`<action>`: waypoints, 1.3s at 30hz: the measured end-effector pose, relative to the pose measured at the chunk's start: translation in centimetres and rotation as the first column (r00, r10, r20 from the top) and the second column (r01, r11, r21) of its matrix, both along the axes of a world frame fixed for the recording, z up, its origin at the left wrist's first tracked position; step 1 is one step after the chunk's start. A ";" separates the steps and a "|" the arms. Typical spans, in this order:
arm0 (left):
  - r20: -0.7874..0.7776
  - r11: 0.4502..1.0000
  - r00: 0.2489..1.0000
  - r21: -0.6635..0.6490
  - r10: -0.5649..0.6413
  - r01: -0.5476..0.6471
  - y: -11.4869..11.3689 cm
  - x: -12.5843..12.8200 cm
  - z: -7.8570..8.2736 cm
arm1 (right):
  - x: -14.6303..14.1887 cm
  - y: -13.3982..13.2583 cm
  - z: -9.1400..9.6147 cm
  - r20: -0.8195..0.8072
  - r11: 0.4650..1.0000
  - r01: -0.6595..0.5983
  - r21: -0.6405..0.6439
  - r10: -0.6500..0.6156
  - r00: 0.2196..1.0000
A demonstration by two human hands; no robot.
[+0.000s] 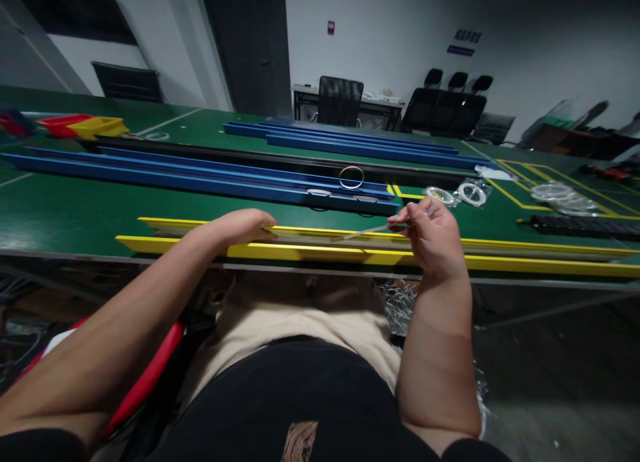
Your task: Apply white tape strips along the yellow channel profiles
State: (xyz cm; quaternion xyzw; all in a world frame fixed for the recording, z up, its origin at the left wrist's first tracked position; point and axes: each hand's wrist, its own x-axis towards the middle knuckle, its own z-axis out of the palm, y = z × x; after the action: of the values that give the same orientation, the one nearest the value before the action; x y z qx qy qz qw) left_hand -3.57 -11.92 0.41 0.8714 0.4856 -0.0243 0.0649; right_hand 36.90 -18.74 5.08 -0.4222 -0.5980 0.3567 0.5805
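A long yellow channel profile [320,251] lies along the near edge of the table, its open side up. My left hand [245,226] reaches down into it left of the middle; most of its fingers are hidden behind the back of the hand. Over the right half of the channel, my right hand [434,239] is closed in a pinch on a thin pale strip [367,231]. The strip runs leftward from my fingertips and slants down to the channel.
Beyond the yellow channel lie blue channels [200,182] with a pale tape ring [351,177] on them. Wrapped tape rolls [471,193] sit to the right. Red [63,125] and yellow bins [100,127] stand far left on the green table [170,207].
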 end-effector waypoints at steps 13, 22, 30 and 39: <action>0.038 0.995 0.999 -0.095 -0.039 0.042 -0.6 5.8 2.1 | -0.7 0.7 -1.8 0.819 0.955 -0.035 -0.296 0.272 0.505; -0.036 0.994 0.993 -0.012 -0.114 0.113 -0.4 15.7 2.3 | 0.5 0.4 0.2 0.735 0.991 0.080 0.103 -0.130 0.665; -0.021 0.987 0.991 0.085 -0.134 0.136 -0.3 15.6 1.0 | 1.5 1.0 -1.1 0.234 0.992 -0.005 -0.129 0.036 0.971; 0.011 0.984 0.985 0.050 -0.171 0.170 0.9 8.2 0.2 | 2.0 0.8 -0.6 0.703 0.990 0.109 -0.094 -0.011 0.711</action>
State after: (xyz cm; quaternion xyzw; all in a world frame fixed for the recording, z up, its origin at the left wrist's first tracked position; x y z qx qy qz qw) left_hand 4.63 -11.06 0.56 0.9113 0.4092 -0.0114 0.0449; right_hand 38.87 -17.99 4.47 -0.5814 -0.7349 0.1889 0.2935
